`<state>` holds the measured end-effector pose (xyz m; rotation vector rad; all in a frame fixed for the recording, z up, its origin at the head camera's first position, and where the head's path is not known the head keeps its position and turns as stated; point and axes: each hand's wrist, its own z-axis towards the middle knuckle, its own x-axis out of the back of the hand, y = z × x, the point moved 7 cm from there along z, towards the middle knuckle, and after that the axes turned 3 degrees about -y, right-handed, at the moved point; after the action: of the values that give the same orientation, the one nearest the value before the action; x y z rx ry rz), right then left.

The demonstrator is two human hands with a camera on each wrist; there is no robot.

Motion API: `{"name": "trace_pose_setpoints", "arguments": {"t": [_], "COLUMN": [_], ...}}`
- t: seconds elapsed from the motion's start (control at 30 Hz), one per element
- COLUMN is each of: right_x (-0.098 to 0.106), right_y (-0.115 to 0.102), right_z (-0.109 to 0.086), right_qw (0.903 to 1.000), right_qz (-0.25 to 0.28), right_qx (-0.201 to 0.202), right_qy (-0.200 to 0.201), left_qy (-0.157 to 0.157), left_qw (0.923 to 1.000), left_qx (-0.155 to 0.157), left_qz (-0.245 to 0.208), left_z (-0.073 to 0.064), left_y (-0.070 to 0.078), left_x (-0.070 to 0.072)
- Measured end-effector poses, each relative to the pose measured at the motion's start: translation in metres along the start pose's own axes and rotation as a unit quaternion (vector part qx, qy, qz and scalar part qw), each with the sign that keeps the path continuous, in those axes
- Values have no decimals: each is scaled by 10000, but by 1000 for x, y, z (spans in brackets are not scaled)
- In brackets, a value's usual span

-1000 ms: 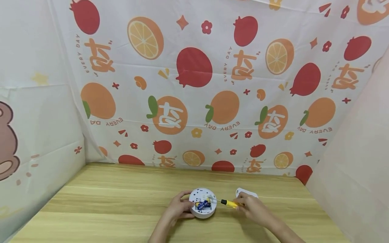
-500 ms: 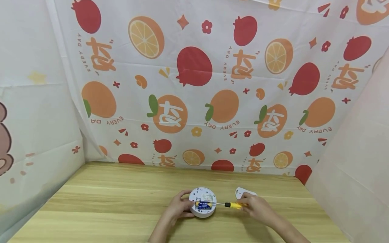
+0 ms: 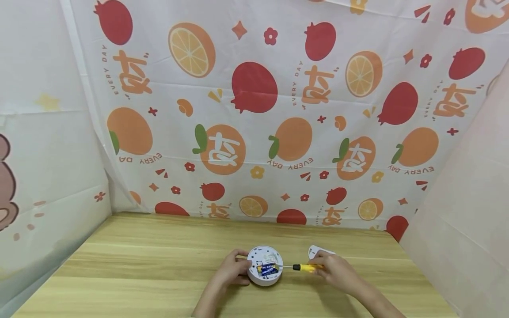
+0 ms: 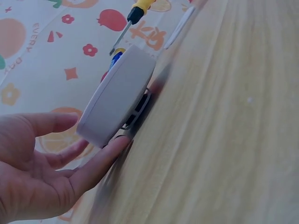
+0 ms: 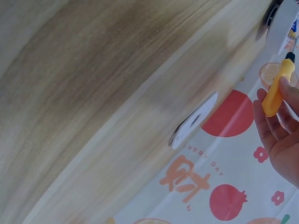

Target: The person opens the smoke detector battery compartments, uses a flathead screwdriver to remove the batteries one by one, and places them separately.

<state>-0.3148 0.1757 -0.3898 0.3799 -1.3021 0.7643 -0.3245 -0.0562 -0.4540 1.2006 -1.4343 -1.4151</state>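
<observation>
A round white device (image 3: 258, 279) sits on the table, its open battery compartment facing up. Blue-and-yellow batteries (image 3: 268, 269) lie in the compartment; how they are seated is too small to tell. My left hand (image 3: 231, 268) holds the device at its left side. In the left wrist view the thumb is at the upper rim and fingers reach beneath the tilted-looking body (image 4: 114, 93). My right hand (image 3: 334, 270) grips a yellow screwdriver (image 3: 307, 267) with a black collar. The shaft points left, and its tip is at the right end of the batteries.
A white plate (image 3: 314, 251) with slots lies on the wooden table (image 3: 159, 265) just beyond my right hand. Behind the table hangs a fruit-print cloth (image 3: 254, 141), with pale cloth walls at left and right.
The screwdriver tip has come down from the device's upper right to the batteries' right end. A battery has shifted, its printed label now facing up. The left thumb has drawn back slightly leftward.
</observation>
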Motion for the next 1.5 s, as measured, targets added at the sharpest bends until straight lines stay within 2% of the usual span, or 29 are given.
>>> {"name": "trace_pose_setpoints", "arguments": {"t": [0.1, 0.27, 0.37, 0.53, 0.63, 0.73, 0.87, 1.0, 1.2, 1.33, 1.5], "right_x": [2, 6, 9, 11, 11, 10, 11, 11, 11, 12, 17], "right_y": [0, 1, 1, 1, 1, 2, 2, 2, 2, 0, -4], "right_z": [0, 1, 1, 1, 2, 2, 2, 1, 4, 6, 11], "right_qw": [9999, 9995, 9993, 9990, 9989, 9990, 9990, 9991, 9991, 9994, 9980], "right_qz": [15, 96, 184, 262, 258, 238, 202, 186, 162, -6, -497], "right_qx": [-110, -281, -290, -316, -349, -353, -346, -328, -321, -270, -70], "right_qy": [24, 112, 171, 187, 168, 164, 174, 189, 203, 218, 383], "left_qy": [-20, -234, -154, 299, 388, 266, 98, 179, 293, 127, -135], "left_qw": [10000, 9994, 9994, 9995, 9986, 9984, 9991, 9989, 9989, 9997, 9998], "left_qx": [71, 267, 305, -28, -295, -360, -128, 48, -49, -14, 98], "left_qz": [30, 29, 79, 55, 202, 353, 401, 419, 372, 202, -54], "left_z": [-1, -4, -4, -1, 1, 2, 2, 0, 4, 8, 10], "left_y": [-1, -4, -5, 0, 3, 3, -1, -4, -1, -1, -3], "left_x": [1, 4, 10, 15, 12, 7, 4, 6, 9, 7, 6]}}
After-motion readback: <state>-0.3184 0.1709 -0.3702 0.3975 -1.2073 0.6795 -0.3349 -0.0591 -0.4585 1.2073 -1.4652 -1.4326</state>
